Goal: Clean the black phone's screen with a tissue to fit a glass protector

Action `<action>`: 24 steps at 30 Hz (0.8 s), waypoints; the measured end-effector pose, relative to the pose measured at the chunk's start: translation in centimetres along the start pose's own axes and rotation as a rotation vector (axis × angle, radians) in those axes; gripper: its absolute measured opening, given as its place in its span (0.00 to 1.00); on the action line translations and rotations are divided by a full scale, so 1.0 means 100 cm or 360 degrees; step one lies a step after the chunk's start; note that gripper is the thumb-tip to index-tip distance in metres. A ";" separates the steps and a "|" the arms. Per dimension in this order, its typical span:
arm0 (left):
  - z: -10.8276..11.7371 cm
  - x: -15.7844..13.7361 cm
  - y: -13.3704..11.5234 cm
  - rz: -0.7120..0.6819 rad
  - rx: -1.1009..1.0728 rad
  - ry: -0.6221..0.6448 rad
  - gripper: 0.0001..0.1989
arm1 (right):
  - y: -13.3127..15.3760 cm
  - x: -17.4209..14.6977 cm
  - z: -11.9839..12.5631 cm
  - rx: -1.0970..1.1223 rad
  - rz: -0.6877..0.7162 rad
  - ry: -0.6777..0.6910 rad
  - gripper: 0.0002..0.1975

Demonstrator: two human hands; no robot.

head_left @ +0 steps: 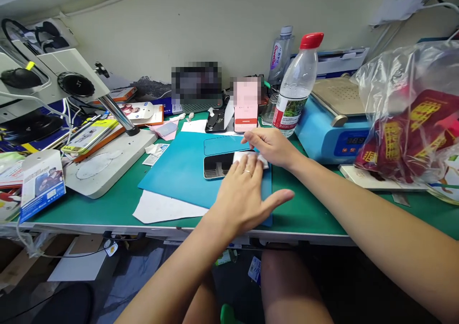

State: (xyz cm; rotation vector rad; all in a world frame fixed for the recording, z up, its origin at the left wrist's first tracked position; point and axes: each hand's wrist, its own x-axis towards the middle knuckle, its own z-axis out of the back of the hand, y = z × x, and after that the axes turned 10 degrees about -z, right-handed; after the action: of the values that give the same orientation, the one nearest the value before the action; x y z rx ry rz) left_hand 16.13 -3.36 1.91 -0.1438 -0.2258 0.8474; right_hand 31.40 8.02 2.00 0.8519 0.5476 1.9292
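Observation:
My left hand (240, 190) lies flat, fingers stretched and thumb spread, on a white wipe (263, 161). The wipe rests over the right part of a dark-screened phone (217, 165), which lies on a blue mat (179, 180). My right hand (270, 144) is closed, its fingers curled just beyond the phone's right end; whatever they hold, if anything, is hidden. Behind the phone a thin clear sheet with a dark outline, like a screen protector (220, 146), lies on the mat.
At the back stand a phone with a pink screen (245, 108) and a red-capped bottle (296, 89). A blue scale (322, 123) and a plastic bag with red packets (409, 123) are on the right. A stand's white base (103, 163) and boxes crowd the left.

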 end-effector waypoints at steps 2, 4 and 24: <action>0.001 0.012 -0.006 -0.0001 -0.0013 0.0004 0.50 | 0.000 0.000 0.001 -0.0037 -0.0033 -0.0003 0.37; 0.002 0.012 -0.006 0.0035 -0.0009 0.0000 0.50 | 0.000 0.000 0.001 -0.0103 -0.0076 0.0008 0.32; 0.016 -0.050 0.023 0.0297 0.0073 0.0088 0.43 | 0.009 0.004 0.008 -0.0511 -0.0456 0.0343 0.18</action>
State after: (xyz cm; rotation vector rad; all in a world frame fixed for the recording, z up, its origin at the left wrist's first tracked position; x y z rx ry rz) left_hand 10.88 -5.54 2.23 -0.1469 -0.1424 1.0322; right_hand 31.38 8.00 3.27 0.3431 0.4421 1.7880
